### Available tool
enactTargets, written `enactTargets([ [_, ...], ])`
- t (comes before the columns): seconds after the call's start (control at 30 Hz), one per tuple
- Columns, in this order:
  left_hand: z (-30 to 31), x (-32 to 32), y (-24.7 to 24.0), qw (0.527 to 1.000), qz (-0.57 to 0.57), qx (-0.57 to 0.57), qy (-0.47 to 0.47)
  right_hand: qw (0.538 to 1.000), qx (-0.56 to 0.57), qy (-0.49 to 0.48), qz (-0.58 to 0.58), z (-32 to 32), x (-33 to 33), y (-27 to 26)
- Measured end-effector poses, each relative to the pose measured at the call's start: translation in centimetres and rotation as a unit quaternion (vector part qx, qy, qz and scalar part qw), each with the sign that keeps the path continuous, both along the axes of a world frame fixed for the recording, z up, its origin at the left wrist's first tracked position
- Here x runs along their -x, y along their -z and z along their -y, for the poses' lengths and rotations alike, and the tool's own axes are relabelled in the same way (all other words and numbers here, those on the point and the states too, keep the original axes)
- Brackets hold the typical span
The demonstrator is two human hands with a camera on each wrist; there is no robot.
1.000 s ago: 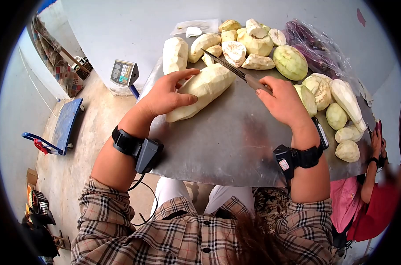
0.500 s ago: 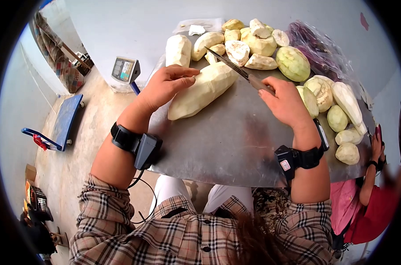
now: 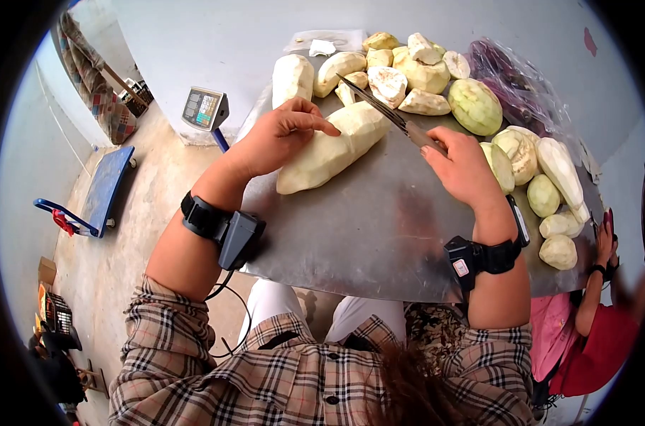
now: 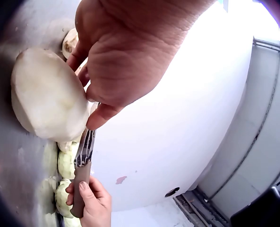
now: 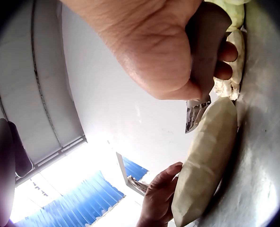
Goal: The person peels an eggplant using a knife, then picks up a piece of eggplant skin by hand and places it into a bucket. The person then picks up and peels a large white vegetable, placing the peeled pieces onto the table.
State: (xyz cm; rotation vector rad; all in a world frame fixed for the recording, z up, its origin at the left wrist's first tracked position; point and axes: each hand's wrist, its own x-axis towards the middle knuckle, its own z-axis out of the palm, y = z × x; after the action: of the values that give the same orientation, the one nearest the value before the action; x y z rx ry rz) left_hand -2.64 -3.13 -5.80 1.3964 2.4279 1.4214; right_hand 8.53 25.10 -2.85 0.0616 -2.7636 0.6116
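A long, pale peeled eggplant (image 3: 337, 148) lies slantwise on the metal table, its blunt end facing the left wrist view. My left hand (image 3: 283, 138) rests at its far left side, fingers loosely bent against it and thumb lying over its top. In my right hand (image 3: 461, 165) I grip the brown handle (image 4: 81, 182) of a knife (image 3: 379, 105). The blade angles up and left, above the far end of the eggplant. In the right wrist view only a short part of the blade (image 5: 196, 116) shows beneath my hand.
Several peeled eggplants and cut pieces (image 3: 425, 103) line the table's back and right side. Unpeeled purple eggplants lie in a clear plastic bag (image 3: 514, 85). A scale display (image 3: 204, 110) stands left of the table (image 3: 337, 248). Another person's arm (image 3: 594, 287) is at the right.
My left thumb has come off the near side of the eggplant and up over its top, beside the bent fingers. My right hand keeps the knife at nearly the same angle.
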Motion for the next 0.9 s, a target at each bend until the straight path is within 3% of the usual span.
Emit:
enactTargets([
  [0.63, -0.05, -0.37, -0.36, 0.999, -0.037, 0.02, 0.025, 0.999, 0.006, -0.017, -0.042, -0.48, 0.19, 0.74],
  [0.9, -0.02, -0.36, -0.27, 0.999, -0.031, 0.016, 0.026, 1.0, -0.003, 0.001, -0.007, 0.06, -0.2, -0.18],
])
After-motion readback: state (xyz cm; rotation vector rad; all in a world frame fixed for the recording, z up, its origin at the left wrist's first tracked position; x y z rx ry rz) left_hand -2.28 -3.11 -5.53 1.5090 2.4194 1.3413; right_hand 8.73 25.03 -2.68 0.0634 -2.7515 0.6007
